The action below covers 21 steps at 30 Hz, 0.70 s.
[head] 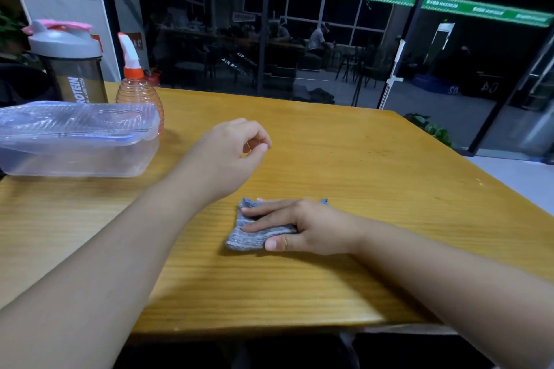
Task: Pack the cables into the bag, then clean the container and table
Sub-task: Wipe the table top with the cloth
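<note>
Wooden table (344,159): yellow top, grain running left to right, filling most of the view.

Grey cloth (254,229): folded, lay flat on the table near the middle, slightly to the near side.

Right hand (299,226): lay palm down on the cloth, fingers straight and pointing left, thumb against the cloth's near edge; pressing, not gripping.

Left hand (233,150): hovered above the table, just beyond the cloth, fingers loosely curled with thumb and forefinger close together; nothing visible between them.

Clear plastic container (75,144): rectangular, lid resting on top, stood at the far left of the table, well apart from the cloth.

Spray bottle (136,90): orange-tinted body, white trigger head, stood just behind the container.

Shaker bottle (73,66): dark body, grey lid, stood left of the spray bottle.
</note>
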{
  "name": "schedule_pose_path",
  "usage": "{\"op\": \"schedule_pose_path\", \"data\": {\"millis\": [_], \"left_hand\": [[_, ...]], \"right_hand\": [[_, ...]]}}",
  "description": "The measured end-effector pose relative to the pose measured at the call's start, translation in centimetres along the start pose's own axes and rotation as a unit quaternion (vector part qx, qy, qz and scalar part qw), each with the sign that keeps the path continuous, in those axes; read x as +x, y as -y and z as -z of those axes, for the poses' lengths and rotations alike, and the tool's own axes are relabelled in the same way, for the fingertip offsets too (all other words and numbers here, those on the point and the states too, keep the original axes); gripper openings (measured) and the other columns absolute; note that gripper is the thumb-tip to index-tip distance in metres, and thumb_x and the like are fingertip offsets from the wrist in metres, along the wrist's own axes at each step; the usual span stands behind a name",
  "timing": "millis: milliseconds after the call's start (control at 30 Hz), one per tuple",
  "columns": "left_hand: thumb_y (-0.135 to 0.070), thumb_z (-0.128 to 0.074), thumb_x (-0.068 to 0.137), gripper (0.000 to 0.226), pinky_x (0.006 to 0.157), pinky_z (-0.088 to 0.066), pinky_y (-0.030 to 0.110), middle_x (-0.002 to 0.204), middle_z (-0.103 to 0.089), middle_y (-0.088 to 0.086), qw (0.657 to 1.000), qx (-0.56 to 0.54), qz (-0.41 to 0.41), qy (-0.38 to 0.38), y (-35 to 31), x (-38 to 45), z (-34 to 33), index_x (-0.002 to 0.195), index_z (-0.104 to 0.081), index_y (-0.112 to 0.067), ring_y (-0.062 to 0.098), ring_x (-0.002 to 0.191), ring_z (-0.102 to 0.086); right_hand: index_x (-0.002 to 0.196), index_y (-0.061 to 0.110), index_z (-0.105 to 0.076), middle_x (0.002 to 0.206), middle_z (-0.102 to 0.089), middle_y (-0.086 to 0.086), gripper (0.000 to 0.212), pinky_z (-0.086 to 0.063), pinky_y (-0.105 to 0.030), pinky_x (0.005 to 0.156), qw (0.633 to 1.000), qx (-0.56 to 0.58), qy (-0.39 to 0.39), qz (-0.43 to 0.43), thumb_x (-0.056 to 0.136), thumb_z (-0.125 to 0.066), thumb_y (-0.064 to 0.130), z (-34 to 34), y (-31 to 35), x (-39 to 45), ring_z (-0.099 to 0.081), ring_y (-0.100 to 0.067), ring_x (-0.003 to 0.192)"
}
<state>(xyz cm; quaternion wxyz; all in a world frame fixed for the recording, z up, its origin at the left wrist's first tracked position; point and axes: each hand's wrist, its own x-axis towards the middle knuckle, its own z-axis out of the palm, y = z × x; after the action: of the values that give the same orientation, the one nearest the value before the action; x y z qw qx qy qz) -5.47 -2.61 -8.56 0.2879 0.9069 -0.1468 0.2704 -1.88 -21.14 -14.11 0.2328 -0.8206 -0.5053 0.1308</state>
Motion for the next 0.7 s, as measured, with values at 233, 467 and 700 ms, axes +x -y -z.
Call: {"op": "schedule_pose_path", "data": {"millis": [233,467,700], "left_hand": [[-0.019,-0.055,0.090,0.010,0.073,-0.042,0.028,0.083,-0.057,-0.009,0.999,-0.019,-0.023,0.034,-2.0,-1.9,-2.0,0.088,-0.063,-0.024,0.010,0.084,-0.054],[-0.024,-0.049,0.092,0.012,0.079,-0.040,0.027,0.083,-0.054,-0.010,0.990,-0.006,-0.090,0.109,-5.7,-2.7,-5.2,0.093,-0.061,-0.021,0.011,0.088,-0.048],[-0.041,-0.032,0.084,0.033,0.081,-0.038,0.023,0.091,-0.056,-0.010,0.983,0.017,-0.118,0.143,-7.5,-2.5,-7.0,0.094,-0.060,-0.026,0.009,0.092,-0.048]], "right_hand": [[0.128,0.031,-0.058,0.141,-0.034,0.029,0.039,-0.016,-0.013,0.113,0.998,0.005,-0.031,-0.047,0.089,-0.063,0.030,0.4,-0.9,-6.6,-0.019,0.009,0.139],[0.117,0.053,-0.053,0.132,-0.034,0.043,0.036,-0.019,-0.012,0.110,0.981,-0.014,-0.111,-0.156,0.087,-0.063,0.035,1.6,-2.7,-12.6,-0.026,0.019,0.130],[0.121,0.045,-0.058,0.137,-0.038,0.035,0.032,-0.026,-0.017,0.108,0.943,-0.038,-0.181,-0.277,0.091,-0.060,0.033,3.7,-5.0,-17.6,-0.033,0.013,0.128]]}}
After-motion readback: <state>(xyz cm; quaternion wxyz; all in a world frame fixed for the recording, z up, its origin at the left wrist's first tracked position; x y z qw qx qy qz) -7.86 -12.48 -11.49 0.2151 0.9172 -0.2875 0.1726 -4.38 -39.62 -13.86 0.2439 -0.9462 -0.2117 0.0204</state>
